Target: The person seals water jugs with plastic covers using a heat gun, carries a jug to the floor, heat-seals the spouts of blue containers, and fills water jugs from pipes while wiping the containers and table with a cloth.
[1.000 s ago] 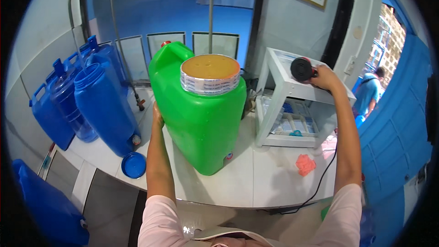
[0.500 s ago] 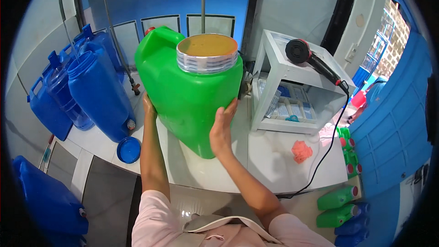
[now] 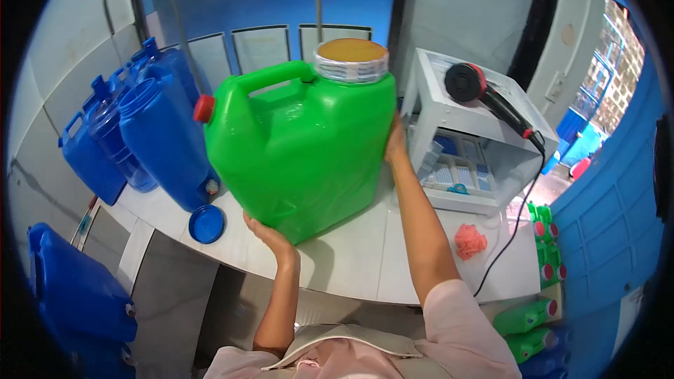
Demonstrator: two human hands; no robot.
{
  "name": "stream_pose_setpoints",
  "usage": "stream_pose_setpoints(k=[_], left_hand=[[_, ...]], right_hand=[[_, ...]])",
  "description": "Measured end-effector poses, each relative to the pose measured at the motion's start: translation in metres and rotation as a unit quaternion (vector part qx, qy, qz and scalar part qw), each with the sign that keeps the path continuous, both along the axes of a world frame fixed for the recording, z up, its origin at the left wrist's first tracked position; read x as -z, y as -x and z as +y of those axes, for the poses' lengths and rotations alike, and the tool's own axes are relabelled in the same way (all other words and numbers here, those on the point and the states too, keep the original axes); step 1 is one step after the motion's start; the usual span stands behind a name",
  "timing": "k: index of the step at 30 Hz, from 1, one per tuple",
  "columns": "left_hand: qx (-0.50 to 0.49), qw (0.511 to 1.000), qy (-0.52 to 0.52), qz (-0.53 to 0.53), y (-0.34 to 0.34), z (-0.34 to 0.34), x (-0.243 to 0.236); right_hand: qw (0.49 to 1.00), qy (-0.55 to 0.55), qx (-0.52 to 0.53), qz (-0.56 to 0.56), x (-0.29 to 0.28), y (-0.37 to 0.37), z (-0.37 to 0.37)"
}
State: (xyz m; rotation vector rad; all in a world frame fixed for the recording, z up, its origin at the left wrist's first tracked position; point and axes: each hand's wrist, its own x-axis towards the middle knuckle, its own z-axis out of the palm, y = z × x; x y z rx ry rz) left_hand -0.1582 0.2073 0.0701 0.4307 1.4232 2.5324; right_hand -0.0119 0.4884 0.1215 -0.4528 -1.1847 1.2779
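A big green plastic jerry can (image 3: 309, 147) stands slightly tilted on the white counter, held between both my hands. Its handle and small red cap (image 3: 203, 108) face left. The wide mouth carries an amber-coloured lid (image 3: 352, 50) with a clear, shiny band around it. My left hand (image 3: 270, 237) cups the can's lower near edge, fingers partly hidden beneath it. Against the right side presses my right hand (image 3: 397, 142), its fingertips out of sight behind the can. A round blue lid (image 3: 206, 224) lies on the counter, left of my left hand.
Blue containers (image 3: 165, 144) crowd the counter's left. On the right, a black heat gun or hair dryer (image 3: 488, 98) lies on a white shelf unit (image 3: 460, 200), its cord trailing past a crumpled orange cloth (image 3: 470, 241). More green jugs (image 3: 525, 316) sit low at right.
The can has turned, bringing its handle and red cap round to the near left. My left hand went from its left side to the lower near edge; my right hand moved farther back.
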Motion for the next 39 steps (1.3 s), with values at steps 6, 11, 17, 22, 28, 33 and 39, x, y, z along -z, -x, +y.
stream_pose_setpoints(k=[6, 11, 17, 22, 28, 33, 39], left_hand=[[0.061, 0.997, -0.038, -0.04, -0.015, -0.005, 0.003], [-0.043, 0.985, 0.11, 0.129, -0.056, -0.02, 0.01], [0.204, 0.931, 0.097, 0.288, -0.126, -0.005, -0.006], [0.373, 0.907, 0.055, 0.187, -0.138, 0.017, -0.012], [0.413, 0.887, 0.082, 0.192, -0.14, 0.02, -0.008], [0.424, 0.879, 0.071, 0.206, -0.15, 0.031, -0.005], [0.449, 0.845, 0.116, 0.267, -0.166, 0.058, -0.034]], right_hand=[[0.975, -0.045, 0.148, -0.159, 0.011, 0.01, -0.011], [0.986, -0.051, 0.071, -0.143, 0.016, -0.087, -0.098], [0.624, -0.093, 0.487, -0.604, 0.059, -0.306, -0.013], [0.537, -0.041, 0.391, -0.746, 0.095, -0.333, 0.036], [0.537, -0.03, 0.355, -0.765, 0.096, -0.332, 0.046], [0.525, -0.012, 0.384, -0.76, 0.087, -0.347, 0.045], [0.913, 0.003, 0.196, -0.359, -0.013, -0.25, -0.069]])
